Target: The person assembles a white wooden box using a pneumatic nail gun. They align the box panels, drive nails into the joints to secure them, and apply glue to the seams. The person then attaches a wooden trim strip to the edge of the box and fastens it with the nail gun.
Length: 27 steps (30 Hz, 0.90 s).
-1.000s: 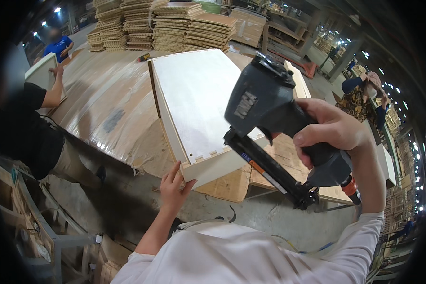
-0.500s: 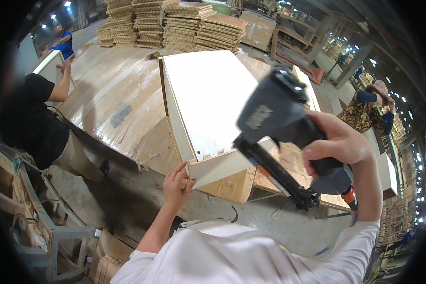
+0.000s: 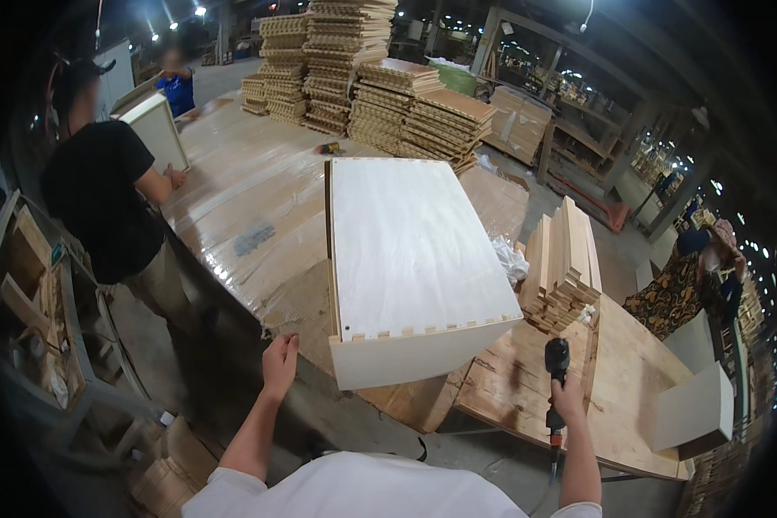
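Note:
A large white wooden box (image 3: 414, 250) stands in front of me. Finger joints run along its near top edge, and a small dark hole marks the near left corner. My left hand (image 3: 280, 364) hovers to the left of that corner, apart from the box, its fingers curled closed with nothing visible in them. Gripped in my right hand (image 3: 568, 399) is a black nail gun (image 3: 557, 356), seen end-on over the plywood bench to the right of the box. An air hose runs down from its orange-red fitting.
Wood strips (image 3: 565, 268) lie stacked on the right bench (image 3: 527, 367), near a white box (image 3: 695, 410). Stacks of jointed panels (image 3: 388, 104) stand at the back of the big table (image 3: 224, 207). A person in black (image 3: 104, 198) handles another box (image 3: 160, 129); others stand beyond.
My right hand has lowered the nail gun and moved it away from the box, to the right. My left hand has let go of the box corner and drawn off leftward. The view has shifted.

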### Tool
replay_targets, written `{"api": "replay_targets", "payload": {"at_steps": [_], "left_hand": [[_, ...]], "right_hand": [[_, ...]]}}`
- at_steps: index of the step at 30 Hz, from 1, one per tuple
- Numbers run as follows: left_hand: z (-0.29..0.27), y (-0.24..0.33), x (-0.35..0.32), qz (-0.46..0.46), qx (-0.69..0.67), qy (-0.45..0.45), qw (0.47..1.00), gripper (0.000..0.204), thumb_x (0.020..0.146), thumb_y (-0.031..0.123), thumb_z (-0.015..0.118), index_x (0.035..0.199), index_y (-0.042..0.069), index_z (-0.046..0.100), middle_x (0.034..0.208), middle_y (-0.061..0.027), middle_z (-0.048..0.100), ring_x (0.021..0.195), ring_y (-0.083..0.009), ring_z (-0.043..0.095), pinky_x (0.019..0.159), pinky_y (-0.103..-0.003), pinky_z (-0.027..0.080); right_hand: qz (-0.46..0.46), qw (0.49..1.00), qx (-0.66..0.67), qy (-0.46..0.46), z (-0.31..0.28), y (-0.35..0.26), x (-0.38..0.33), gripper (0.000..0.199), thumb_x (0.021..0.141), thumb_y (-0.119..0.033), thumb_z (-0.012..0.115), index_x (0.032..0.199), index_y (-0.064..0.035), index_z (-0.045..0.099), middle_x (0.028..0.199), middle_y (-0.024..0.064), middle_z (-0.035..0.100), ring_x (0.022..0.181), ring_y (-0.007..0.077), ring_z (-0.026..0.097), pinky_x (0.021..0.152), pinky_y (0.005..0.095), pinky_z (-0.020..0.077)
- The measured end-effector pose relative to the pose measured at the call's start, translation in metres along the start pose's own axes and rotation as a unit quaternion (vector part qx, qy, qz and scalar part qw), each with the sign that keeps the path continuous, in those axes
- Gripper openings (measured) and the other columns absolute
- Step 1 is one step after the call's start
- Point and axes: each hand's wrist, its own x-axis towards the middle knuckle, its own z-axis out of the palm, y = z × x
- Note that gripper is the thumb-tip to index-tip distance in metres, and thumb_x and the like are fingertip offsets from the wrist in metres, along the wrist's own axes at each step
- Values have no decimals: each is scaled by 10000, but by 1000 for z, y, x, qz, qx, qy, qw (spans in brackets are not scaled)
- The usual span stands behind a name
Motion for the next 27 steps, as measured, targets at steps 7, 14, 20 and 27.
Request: {"api": "replay_targets", "payload": {"at_steps": [7,14,20,27], "left_hand": [[24,-13,119,20,-97,18,995,323,946,304,558,867,-10,563,764,-65,617,731,-105,553,631,-267,437],[83,-14,261,61,-185,-16,981,354,968,377,510,1079,40,520,948,-39,580,829,-114,517,672,-258,422],[128,-11,310,-4,-331,-188,925,531,974,488,416,1044,-10,588,899,-108,629,804,-183,571,688,-327,453],[61,4,289,37,-51,-16,998,635,972,541,361,1006,-36,624,873,-144,652,791,-224,596,710,-363,467]], "right_hand": [[51,948,-309,48,75,36,4,633,861,-261,576,1362,41,335,1057,248,546,901,393,621,750,464,518],[-91,979,164,80,134,-36,-2,478,874,-204,610,1296,-22,477,1255,158,533,1151,309,513,968,382,420],[-76,929,355,-71,223,-72,-3,535,911,-376,580,1299,-29,458,1165,94,566,1063,182,526,921,324,419],[-110,914,389,-24,212,-77,42,528,944,-467,497,1209,-10,514,1052,36,587,962,114,514,841,288,433]]}}
